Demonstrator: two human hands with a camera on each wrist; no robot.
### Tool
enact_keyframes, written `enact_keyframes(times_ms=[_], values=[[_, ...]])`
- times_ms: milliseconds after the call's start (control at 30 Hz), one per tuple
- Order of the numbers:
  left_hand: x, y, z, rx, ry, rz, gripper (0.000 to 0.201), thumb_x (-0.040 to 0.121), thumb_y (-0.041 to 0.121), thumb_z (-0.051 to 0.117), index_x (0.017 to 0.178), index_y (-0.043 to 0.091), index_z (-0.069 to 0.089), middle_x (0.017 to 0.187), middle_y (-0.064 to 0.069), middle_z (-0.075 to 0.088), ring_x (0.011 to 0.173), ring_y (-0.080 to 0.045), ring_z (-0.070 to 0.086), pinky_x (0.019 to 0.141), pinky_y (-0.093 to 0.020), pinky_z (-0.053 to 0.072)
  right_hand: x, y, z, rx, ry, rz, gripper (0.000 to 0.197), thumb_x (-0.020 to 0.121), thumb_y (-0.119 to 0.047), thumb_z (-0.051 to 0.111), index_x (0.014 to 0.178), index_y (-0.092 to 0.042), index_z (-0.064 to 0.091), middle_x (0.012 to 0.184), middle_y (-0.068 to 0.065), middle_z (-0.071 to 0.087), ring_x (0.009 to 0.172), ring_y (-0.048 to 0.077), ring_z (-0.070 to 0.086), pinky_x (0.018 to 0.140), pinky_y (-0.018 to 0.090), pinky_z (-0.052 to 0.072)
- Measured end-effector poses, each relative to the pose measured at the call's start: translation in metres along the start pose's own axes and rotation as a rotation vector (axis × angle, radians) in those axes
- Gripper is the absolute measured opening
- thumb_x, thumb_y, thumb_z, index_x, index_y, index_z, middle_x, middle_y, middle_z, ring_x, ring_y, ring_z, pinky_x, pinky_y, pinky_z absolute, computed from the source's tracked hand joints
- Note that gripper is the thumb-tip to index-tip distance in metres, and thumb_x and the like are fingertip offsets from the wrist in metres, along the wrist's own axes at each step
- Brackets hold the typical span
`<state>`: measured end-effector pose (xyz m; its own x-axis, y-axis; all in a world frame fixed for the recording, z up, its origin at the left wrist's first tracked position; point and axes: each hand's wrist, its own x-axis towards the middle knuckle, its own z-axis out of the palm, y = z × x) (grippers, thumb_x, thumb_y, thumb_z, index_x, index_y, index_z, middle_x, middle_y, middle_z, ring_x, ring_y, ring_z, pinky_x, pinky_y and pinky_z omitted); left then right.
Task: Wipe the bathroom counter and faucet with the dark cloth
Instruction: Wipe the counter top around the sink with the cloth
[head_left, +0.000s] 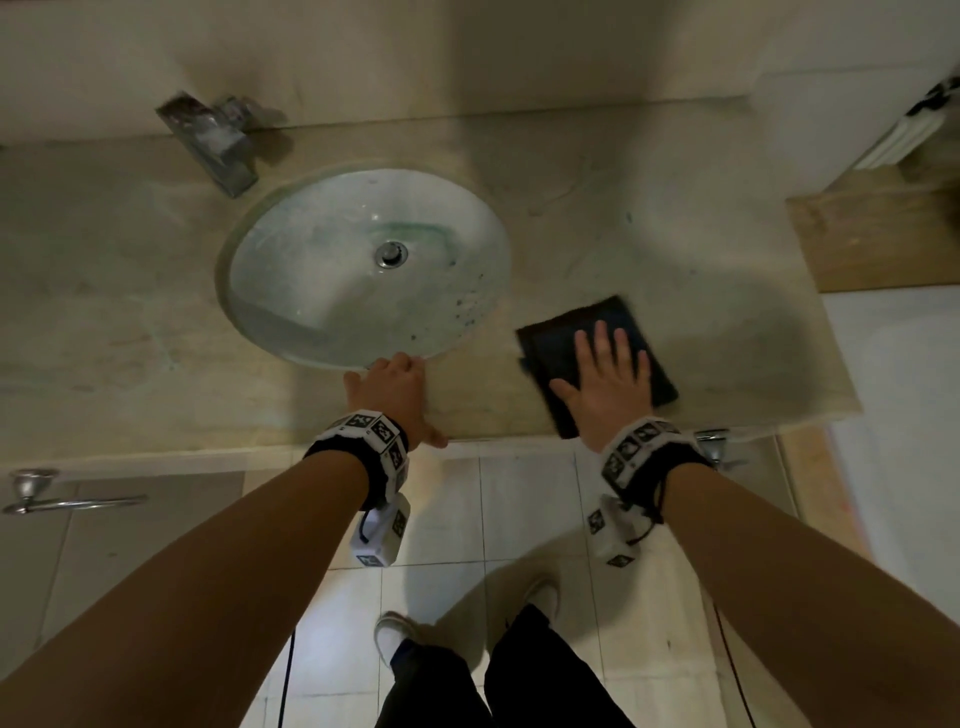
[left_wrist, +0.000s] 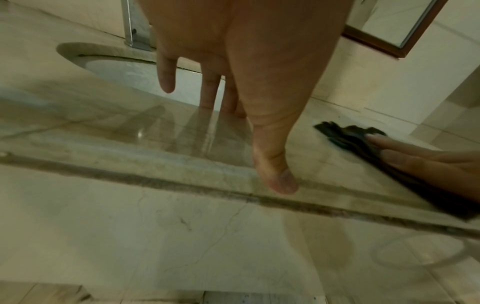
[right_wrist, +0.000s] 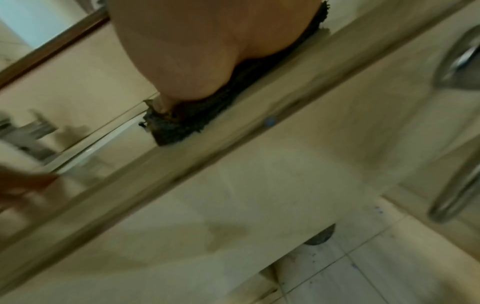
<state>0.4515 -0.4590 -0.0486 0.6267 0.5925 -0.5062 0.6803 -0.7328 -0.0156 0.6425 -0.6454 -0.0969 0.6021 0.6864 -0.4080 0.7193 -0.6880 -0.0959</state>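
Dark cloth (head_left: 597, 358) lies flat on counter (head_left: 675, 249), right of sink (head_left: 270, 249). Right hand (head_left: 608, 384) presses it, fingers straight. Left hand (head_left: 395, 395) rests flat at sink rim.

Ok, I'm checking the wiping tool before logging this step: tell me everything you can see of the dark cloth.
The dark folded cloth is near-black, roughly square, with a nubby, fuzzy pile and frayed-looking edges in the right wrist view. It lies flat on the beige stone counter, right of the oval white sink basin, its near corner reaching the counter's front edge. The right hand presses on it with straight, spread fingers. The left hand rests apart on the counter by the basin rim.
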Motion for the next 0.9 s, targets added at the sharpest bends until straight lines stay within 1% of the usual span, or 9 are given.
enact_keyframes(times_ms=[67,133,333,400,500,633,733,800,900], values=[[0.0,0.002,-0.002,0.003,-0.014,-0.008,0.109,0.053,0.065,0.081,0.143,0.023,0.034,0.139,0.002,0.042,0.129,-0.026,0.04,0.104,-0.055,0.032,-0.001,0.03,-0.004,0.018,0.002,0.132,0.074,0.096,-0.062,0.012,0.154,-0.023,-0.012,0.16,0.002,-0.023,0.148,0.025,-0.019,0.12,0.049,-0.005],[0.0,0.003,-0.001,0.001,-0.023,-0.017,0.109,0.054,0.064,0.082,0.143,0.022,0.034,0.139,0.001,0.042,0.129,-0.026,0.039,0.105,-0.055,0.032,0.0,0.045,-0.007,0.043,0.0,0.221,0.076,0.095,-0.064,0.013,0.154,-0.023,-0.011,0.161,0.002,-0.021,0.148,0.025,-0.017,0.12,0.049,-0.004],[0.003,0.003,0.001,0.026,-0.005,-0.009,0.106,0.052,0.065,0.082,0.138,0.021,0.038,0.133,0.0,0.045,0.125,-0.026,0.042,0.102,-0.053,0.034,0.005,0.025,-0.009,0.068,0.018,0.302,0.076,0.097,-0.061,0.02,0.155,-0.019,-0.007,0.161,0.009,-0.018,0.148,0.032,-0.014,0.119,0.055,-0.003],[0.004,0.002,0.0,0.031,-0.004,-0.003,0.105,0.051,0.066,0.082,0.136,0.02,0.04,0.13,-0.001,0.046,0.123,-0.026,0.044,0.101,-0.052,0.035,0.005,0.008,-0.006,0.026,0.03,0.224,0.075,0.097,-0.06,0.018,0.155,-0.019,-0.009,0.161,0.011,-0.018,0.148,0.034,-0.015,0.118,0.057,-0.003],[0.004,0.002,-0.001,0.037,-0.004,0.004,0.103,0.05,0.067,0.081,0.134,0.02,0.042,0.127,-0.002,0.046,0.12,-0.027,0.044,0.101,-0.052,0.035,0.005,-0.026,0.001,-0.036,0.034,-0.002,0.073,0.098,-0.059,0.016,0.154,-0.022,-0.011,0.161,0.011,-0.019,0.147,0.035,-0.017,0.116,0.057,-0.007],[0.004,0.003,-0.004,0.053,-0.015,0.015,0.098,0.052,0.066,0.08,0.131,0.021,0.045,0.124,-0.002,0.048,0.117,-0.026,0.046,0.097,-0.049,0.04,-0.009,-0.063,0.01,-0.139,-0.009,-0.266,0.073,0.097,-0.06,0.021,0.154,-0.024,-0.008,0.16,0.012,-0.02,0.146,0.035,-0.019,0.117,0.059,-0.007],[0.005,0.005,-0.008,0.06,-0.025,-0.001,0.096,0.049,0.066,0.082,0.125,0.019,0.049,0.119,-0.002,0.05,0.112,-0.026,0.05,0.093,-0.046,0.045,-0.027,-0.068,0.023,-0.228,-0.032,-0.418,0.075,0.097,-0.057,0.028,0.154,-0.024,-0.007,0.161,0.012,-0.019,0.146,0.036,-0.02,0.116,0.059,-0.005],[0.006,0.007,-0.01,0.064,-0.03,-0.001,0.096,0.047,0.067,0.082,0.123,0.019,0.05,0.115,-0.002,0.051,0.108,-0.025,0.051,0.091,-0.043,0.047,-0.029,-0.063,0.024,-0.205,-0.031,-0.475,0.072,0.096,-0.058,0.018,0.154,-0.024,-0.006,0.162,0.009,-0.017,0.146,0.032,-0.021,0.118,0.056,-0.007],[0.006,0.006,-0.011,0.082,-0.033,0.004,0.095,0.049,0.069,0.081,0.123,0.019,0.05,0.114,-0.001,0.051,0.106,-0.024,0.052,0.091,-0.041,0.046,-0.015,-0.061,0.013,-0.183,-0.047,-0.467,0.08,0.084,-0.063,-0.004,0.155,-0.026,-0.004,0.162,0.001,-0.016,0.147,0.024,-0.02,0.119,0.05,-0.01]])
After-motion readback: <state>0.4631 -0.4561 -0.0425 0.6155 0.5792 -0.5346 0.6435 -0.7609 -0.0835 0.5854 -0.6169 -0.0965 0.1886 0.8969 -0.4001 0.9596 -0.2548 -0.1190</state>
